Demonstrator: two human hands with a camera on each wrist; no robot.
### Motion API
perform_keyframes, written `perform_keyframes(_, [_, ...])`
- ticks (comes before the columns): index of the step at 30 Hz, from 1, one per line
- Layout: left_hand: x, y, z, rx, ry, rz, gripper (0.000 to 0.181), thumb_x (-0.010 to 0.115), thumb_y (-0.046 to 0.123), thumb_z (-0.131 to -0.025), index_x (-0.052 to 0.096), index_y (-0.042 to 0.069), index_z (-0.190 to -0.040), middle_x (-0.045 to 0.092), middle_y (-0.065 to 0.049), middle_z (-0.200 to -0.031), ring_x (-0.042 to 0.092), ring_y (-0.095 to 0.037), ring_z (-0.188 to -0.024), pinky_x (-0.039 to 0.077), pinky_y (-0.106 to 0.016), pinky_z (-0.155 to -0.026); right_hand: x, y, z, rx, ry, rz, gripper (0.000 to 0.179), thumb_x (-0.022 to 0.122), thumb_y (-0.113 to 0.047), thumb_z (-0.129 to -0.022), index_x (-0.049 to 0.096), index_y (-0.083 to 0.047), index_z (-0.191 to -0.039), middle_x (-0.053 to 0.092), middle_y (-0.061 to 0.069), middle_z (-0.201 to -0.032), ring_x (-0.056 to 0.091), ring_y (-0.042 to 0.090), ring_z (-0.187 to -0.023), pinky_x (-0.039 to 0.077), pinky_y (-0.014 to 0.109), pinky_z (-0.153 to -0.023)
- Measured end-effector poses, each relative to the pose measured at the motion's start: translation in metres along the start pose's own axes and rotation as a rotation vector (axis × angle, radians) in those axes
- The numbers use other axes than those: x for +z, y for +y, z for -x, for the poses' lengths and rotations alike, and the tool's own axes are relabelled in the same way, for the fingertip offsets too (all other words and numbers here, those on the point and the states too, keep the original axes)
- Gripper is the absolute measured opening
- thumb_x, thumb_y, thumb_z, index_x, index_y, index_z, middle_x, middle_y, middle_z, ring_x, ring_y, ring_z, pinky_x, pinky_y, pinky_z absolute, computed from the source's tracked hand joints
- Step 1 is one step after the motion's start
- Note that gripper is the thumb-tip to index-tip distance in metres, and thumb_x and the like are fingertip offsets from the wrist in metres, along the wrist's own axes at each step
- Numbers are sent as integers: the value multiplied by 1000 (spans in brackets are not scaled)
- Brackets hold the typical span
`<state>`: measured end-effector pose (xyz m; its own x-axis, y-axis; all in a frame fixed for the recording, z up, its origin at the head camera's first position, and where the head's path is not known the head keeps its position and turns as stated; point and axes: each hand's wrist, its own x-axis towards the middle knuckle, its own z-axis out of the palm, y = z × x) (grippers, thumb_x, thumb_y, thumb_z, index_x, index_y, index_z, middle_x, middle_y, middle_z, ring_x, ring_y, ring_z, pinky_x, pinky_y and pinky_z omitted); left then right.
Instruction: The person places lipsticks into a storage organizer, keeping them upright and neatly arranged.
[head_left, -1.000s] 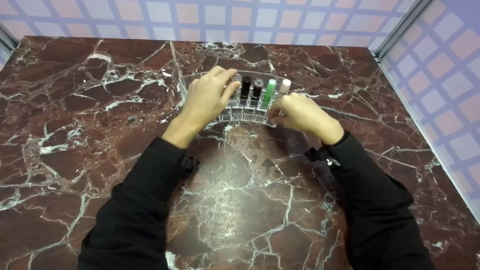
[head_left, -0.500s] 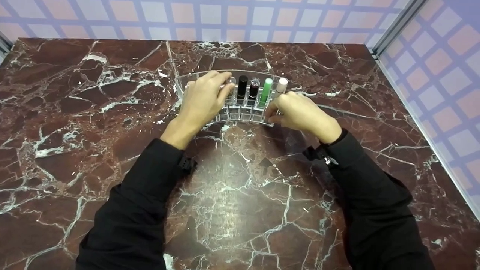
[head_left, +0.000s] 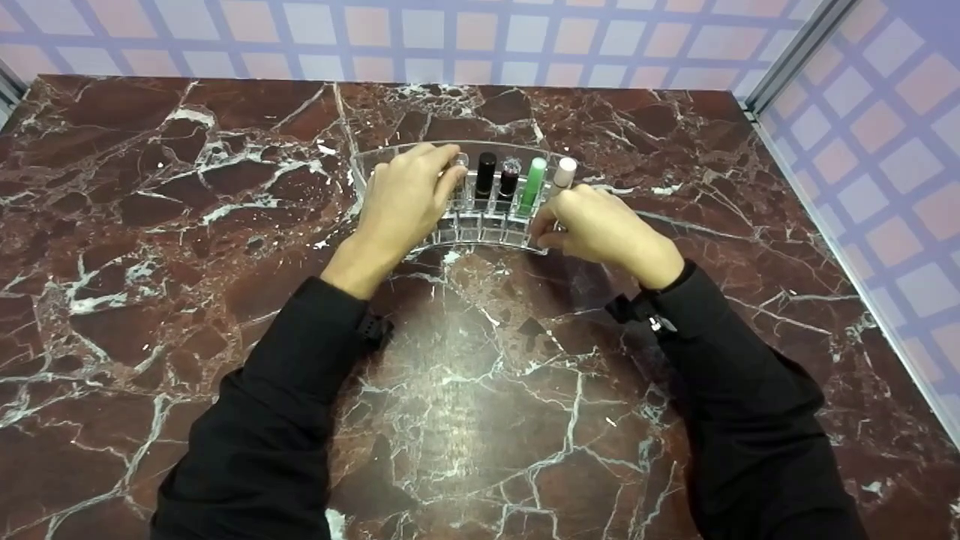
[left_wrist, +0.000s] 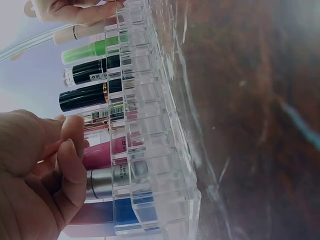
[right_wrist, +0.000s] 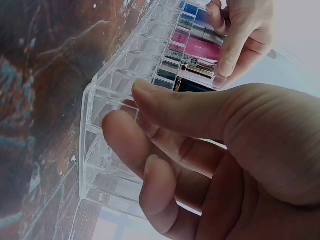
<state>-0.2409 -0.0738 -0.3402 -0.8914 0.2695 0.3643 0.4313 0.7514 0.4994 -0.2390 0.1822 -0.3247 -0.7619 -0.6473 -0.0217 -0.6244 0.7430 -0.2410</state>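
A clear curved lipstick organizer (head_left: pixel 495 229) stands on the table, with cosmetic tubes upright in its back row. My left hand (head_left: pixel 409 191) reaches over its left half, thumb and fingertips pinching the top of a clear-capped lipstick (left_wrist: pixel 102 116) seated in its slot. Beside that hand stand a pink tube (left_wrist: pixel 107 152), a silver tube (left_wrist: pixel 102 181) and a blue one (left_wrist: pixel 131 211). My right hand (head_left: pixel 600 225) holds the organizer's front right part with curled fingers; its fingertips are partly hidden. Near it are a white-capped tube (head_left: pixel 565 172) and a green tube (head_left: pixel 533 184).
Between the hands stand a black lipstick (head_left: pixel 486 174) and a dark tube with a clear faceted cap (head_left: pixel 509 178). The organizer's front row shows bare slots. Red-brown marble tabletop (head_left: pixel 465 390) stretches around it, with a checked wall panel (head_left: pixel 480 41) behind and another at right.
The whole head view shifted slightly early on. Both hands keep nearly the same places on the organizer; the left fingers shifted only slightly at the clear-capped lipstick.
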Motion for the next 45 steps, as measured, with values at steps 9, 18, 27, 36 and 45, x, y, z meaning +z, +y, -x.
perform_keyframes(9, [1,0,0,-12,18,30,36,59,24,-106,64,2,-134,68,-19,-129,66,-24,-74,59,-35,-75,0,1,0,-2,0,-14,9,81,-11,-90,81,-10,-99,78,6,-98,72,24,-79,58,46,-78])
perform_keyframes(18, [0,0,1,6,-8,-8,39,57,25,-108,59,3,-139,68,-20,-128,49,-16,-61,45,-25,-56,0,0,1,19,-12,-21,9,80,-11,-90,81,-10,-99,78,6,-98,72,24,-81,58,46,-80])
perform_keyframes(27, [2,0,2,2,59,14,35,60,25,-106,66,3,-132,70,-19,-124,57,-20,-63,51,-32,-58,0,0,0,21,-10,-20,9,81,-13,-91,80,-10,-99,78,6,-99,72,24,-81,58,46,-80])
perform_keyframes(36, [1,-1,3,23,43,-1,37,60,25,-106,63,3,-135,68,-19,-129,38,-10,-51,36,-22,-48,1,-1,0,-2,9,-6,7,81,-14,-90,81,-11,-97,78,5,-97,72,25,-81,57,48,-79])
perform_keyframes(45, [0,1,4,56,52,-16,35,60,24,-106,65,2,-133,68,-19,-127,53,-18,-56,48,-28,-53,0,-1,1,2,5,-14,8,80,-12,-90,81,-11,-98,78,5,-97,72,23,-78,59,44,-75])
